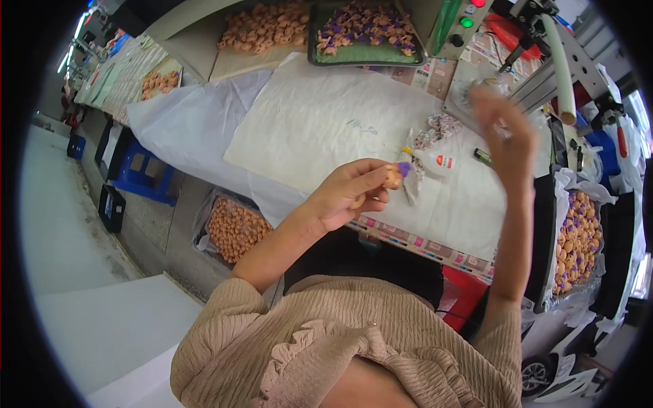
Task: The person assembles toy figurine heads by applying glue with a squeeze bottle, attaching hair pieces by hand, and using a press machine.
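My left hand (350, 194) is closed in a pinch on a small tan piece (393, 178) with a purple part (405, 168) at its tip, above the front of the white sheet (306, 129). Raised on the right, my right hand (503, 132) is smeared by motion near the metal machine; its fingers and anything in them cannot be made out. Between the hands lie a white bottle (435, 162) with a yellow tip and a crumpled patterned cloth (441, 128).
Behind the sheet stands a dark tray (367, 62) of tan and purple pieces, beside a heap of tan pieces (265, 27). A metal machine (551, 61) is at the right. Filled boxes stand low left (235, 228) and right (578, 238). A blue stool (146, 170) is at left.
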Available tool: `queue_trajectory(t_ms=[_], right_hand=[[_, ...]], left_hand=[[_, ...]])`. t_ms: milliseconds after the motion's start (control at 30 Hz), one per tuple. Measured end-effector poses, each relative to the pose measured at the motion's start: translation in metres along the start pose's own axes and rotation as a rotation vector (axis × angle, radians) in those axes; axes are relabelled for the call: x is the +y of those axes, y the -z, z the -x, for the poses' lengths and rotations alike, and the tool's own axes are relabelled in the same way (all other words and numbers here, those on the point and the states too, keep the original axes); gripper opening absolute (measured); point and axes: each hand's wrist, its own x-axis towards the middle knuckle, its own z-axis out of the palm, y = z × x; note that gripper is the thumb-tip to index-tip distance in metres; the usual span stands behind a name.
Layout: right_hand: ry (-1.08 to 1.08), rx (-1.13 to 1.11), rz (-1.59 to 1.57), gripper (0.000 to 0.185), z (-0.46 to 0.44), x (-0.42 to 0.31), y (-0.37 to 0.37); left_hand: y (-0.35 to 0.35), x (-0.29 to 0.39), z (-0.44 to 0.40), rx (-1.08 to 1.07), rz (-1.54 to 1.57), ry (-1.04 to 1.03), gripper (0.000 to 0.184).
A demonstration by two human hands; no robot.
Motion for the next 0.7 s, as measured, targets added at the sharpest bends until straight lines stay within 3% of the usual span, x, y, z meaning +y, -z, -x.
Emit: queue_trajectory(t_ms=[33,67,100,167,233,267,333,367,500,533,633,700], right_hand=[[-0.026,0.164,0.121,0.025,-0.020,0.008,0.015],[0.187,0.268,0.158,0.025,-0.052,0.007,0.033],[0.286,0.334,0.395,0.030,-0.075,0.033,0.056],[0.274,0.494,0.486,0.032,-0.118,0.050,0.079],[0.032,0.337,0.194,0.032,-0.165,0.069,0.094],[0.033,0.345,0.198,0.032,-0.174,0.071,0.100],[-0.401,0.402,-0.145,0.026,-0.190,0.055,0.098],[-0.397,0.404,-0.145,0.026,-0.186,0.056,0.098],[-0.082,0.574,0.489,0.033,-0.111,0.068,0.080],[0.008,0.496,0.588,0.032,-0.089,0.067,0.076],[-0.715,-0.192,0.574,0.029,-0.031,0.075,0.041],[-0.443,-0.005,0.504,0.028,0.015,0.139,-0.008]], left_hand=[[0.003,0.001,0.003,0.031,0.027,0.002,0.029],[0.005,0.001,0.004,0.063,0.053,0.004,0.029],[0.006,0.001,0.004,0.050,0.041,0.009,0.029],[0.007,0.001,0.006,0.080,0.033,0.023,0.028],[0.007,0.000,0.009,0.093,0.023,0.032,0.027],[0.006,0.000,0.010,0.086,0.030,0.030,0.026],[0.007,0.001,0.012,0.076,0.050,0.020,0.025],[0.009,0.001,0.014,0.073,0.048,0.017,0.025],[0.027,0.006,0.020,0.083,0.041,-0.051,0.024],[0.034,0.007,0.022,0.098,0.055,-0.068,0.025],[0.041,0.011,0.022,0.121,0.073,-0.094,0.025],[0.038,0.014,0.019,0.129,0.087,-0.093,0.026]])
